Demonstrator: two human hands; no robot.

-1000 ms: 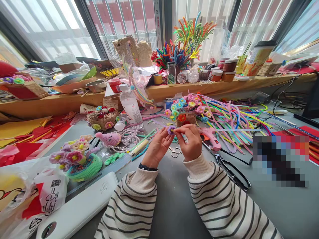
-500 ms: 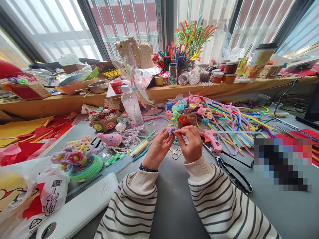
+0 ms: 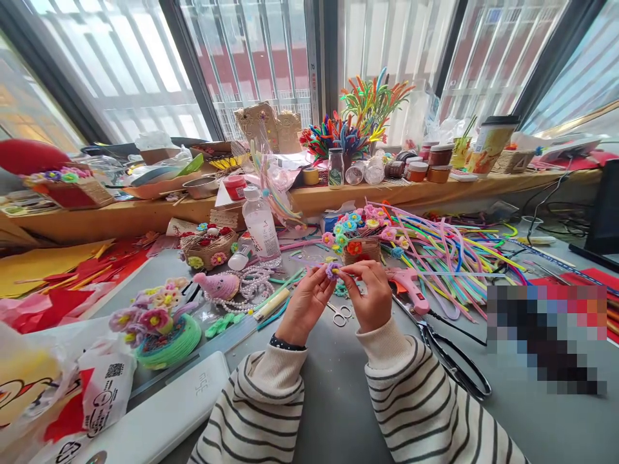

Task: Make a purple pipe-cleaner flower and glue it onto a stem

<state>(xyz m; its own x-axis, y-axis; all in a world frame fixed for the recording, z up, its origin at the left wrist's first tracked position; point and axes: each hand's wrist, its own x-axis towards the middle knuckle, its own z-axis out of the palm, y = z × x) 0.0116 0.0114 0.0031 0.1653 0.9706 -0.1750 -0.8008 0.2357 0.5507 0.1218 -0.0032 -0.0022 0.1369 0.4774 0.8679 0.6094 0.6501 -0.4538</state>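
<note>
Between my two hands, over the middle of the grey table, is a small purple pipe-cleaner flower (image 3: 332,270) with a bit of yellow at its right side. My left hand (image 3: 305,306) pinches the flower from the left between thumb and fingers. From the right, my right hand (image 3: 371,293) has thumb and forefinger closed at the flower's yellow part. Just below lie small scissors (image 3: 340,314). A pink glue gun (image 3: 411,290) rests right of my right hand, and behind the hands stands a basket (image 3: 360,250) of colourful fuzzy flowers.
Large black-handled scissors (image 3: 454,357) lie to the right, beside a heap of pipe cleaners (image 3: 449,251). On the left are a green flower pot (image 3: 169,345), a pink cone figure (image 3: 217,285), a plastic bottle (image 3: 261,225) and a white power bank (image 3: 169,403). Jars (image 3: 416,171) line the sill.
The camera view has tilted up slightly, so the table things sit lower. Both hands keep their hold on the purple flower, with hardly any movement.
</note>
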